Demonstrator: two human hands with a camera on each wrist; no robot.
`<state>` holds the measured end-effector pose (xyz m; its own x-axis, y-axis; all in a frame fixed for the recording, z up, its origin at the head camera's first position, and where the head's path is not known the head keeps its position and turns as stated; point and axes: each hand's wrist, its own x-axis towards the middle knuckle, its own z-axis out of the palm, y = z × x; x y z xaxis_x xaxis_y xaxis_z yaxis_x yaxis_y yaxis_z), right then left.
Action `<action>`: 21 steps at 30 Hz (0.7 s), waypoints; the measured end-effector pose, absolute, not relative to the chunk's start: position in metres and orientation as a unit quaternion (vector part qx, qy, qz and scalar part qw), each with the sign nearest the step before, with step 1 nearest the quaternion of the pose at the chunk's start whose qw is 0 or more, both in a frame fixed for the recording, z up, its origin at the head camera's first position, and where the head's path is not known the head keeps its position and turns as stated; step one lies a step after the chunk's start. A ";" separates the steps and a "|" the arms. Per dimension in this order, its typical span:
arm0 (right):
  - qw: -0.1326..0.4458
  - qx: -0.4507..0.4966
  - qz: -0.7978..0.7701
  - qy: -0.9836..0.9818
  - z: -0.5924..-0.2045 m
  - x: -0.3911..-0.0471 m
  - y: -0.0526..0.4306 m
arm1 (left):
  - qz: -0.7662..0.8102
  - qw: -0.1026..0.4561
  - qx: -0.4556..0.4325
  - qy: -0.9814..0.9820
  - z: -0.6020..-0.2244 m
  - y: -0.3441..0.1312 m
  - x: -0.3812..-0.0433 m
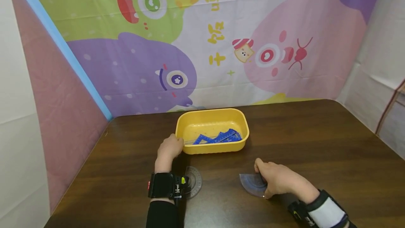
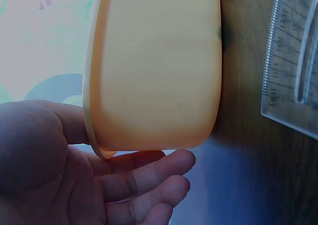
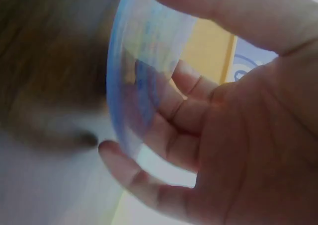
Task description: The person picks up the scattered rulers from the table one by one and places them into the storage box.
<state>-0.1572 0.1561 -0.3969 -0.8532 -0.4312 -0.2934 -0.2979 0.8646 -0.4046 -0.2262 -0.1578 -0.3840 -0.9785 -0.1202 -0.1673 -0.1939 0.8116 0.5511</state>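
Note:
My left hand [image 1: 170,147] pinches the rim of a yellow plastic basin [image 1: 215,147] at its near left corner. In the left wrist view the thumb is at the rim, with the fingers along the outer wall [image 2: 159,76]. My right hand [image 1: 280,178] grips a clear bluish protractor [image 1: 251,184] by one end, above the table to the right of the basin. Through its clear sheet, some right-hand fingers [image 3: 174,135] show in the right wrist view. A second clear protractor [image 1: 197,183] lies on the table beside my left wrist, partly hidden by the wrist strap.
Blue rulers or set squares [image 1: 221,138] lie in the basin, overlapping. The brown table [image 1: 133,157] ends against a cartoon-printed cloth [image 1: 218,83] at the back. A pinkish panel [image 1: 68,115] stands on the left, and pale cloth [image 1: 376,90] hangs on the right.

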 end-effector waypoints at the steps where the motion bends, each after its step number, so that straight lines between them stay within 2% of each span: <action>1: 0.184 -0.194 -0.173 0.948 -0.397 -0.157 0.156 | 0.296 0.062 -0.082 0.950 -0.384 -0.158 -0.226; 5: 0.150 -0.210 -0.170 0.951 -0.395 -0.158 0.154 | 0.295 0.065 -0.082 0.950 -0.383 -0.157 -0.225; 12: 0.052 -0.288 -0.169 0.941 -0.388 -0.159 0.155 | 0.292 0.067 -0.080 0.951 -0.382 -0.157 -0.224; 21: -0.071 -0.264 -0.220 0.936 -0.371 -0.156 0.148 | 0.294 0.067 -0.083 0.950 -0.383 -0.157 -0.225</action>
